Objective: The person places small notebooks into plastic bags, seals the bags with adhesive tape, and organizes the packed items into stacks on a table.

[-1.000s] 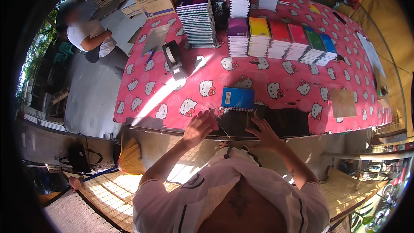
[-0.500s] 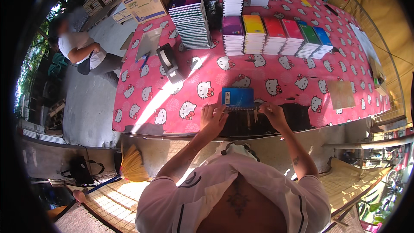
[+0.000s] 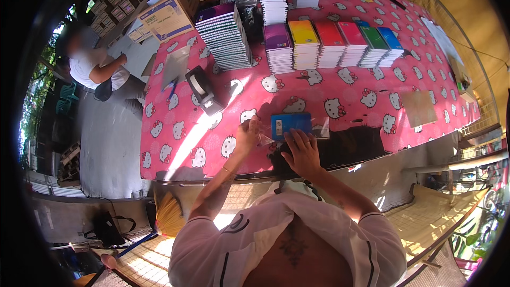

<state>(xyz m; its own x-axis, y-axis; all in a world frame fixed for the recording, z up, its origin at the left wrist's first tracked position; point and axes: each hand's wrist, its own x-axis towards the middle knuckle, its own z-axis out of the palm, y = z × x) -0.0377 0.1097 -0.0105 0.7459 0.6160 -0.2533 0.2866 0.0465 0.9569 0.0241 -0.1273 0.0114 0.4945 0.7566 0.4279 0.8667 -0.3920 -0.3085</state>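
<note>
A blue notebook [image 3: 285, 125] lies at the near edge of the table in front of me. Clear plastic film [image 3: 264, 137] sticks out past its left side, and a shiny see-through strip shows beyond its right side. Pinched at the film's left end is my left hand [image 3: 247, 137], its fingers closed. My right hand [image 3: 304, 154] rests on the notebook's lower part, fingers spread and pressing flat. The notebook's lower edge is partly hidden under that hand.
Notebook stacks in purple [image 3: 278, 42], yellow [image 3: 304, 37], red, pink, green and blue stand across the table [image 3: 340, 82]. A taller spiral-bound stack [image 3: 226, 37] and a black tape dispenser [image 3: 203, 90] are at left. A brown board [image 3: 419, 109] lies right. Another person [image 3: 101, 72] stands at far left.
My left hand has moved left, with film now stretched from the notebook. My right hand has come left from beside the notebook onto its cover. The person at left has raised a forearm.
</note>
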